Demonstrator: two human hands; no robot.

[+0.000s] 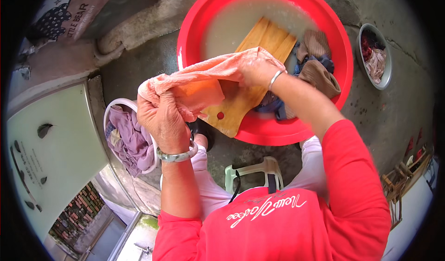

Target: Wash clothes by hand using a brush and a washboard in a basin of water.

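An orange-pink terry cloth [208, 66] is stretched between my two hands above the near side of a red plastic basin [191, 24]. My left hand [163, 118] grips its left end, thumb on top. My right hand [259, 73], slightly blurred, holds the other end over a wooden washboard [267, 34]. The board leans in the basin, and its holed end rests over the near rim. Cloudy water [229, 21] fills the basin. Brown and blue wet clothes [314, 69] lie to the right of the board.
A white basket [113, 102] heaped with mauve clothing [128, 132] stands at left. On the concrete floor at right sits a grey basin [387, 76] with pale and dark red cloths. Beneath me is a pale plastic stool [250, 170]. A wooden rack-like object [396, 184] stands at lower right.
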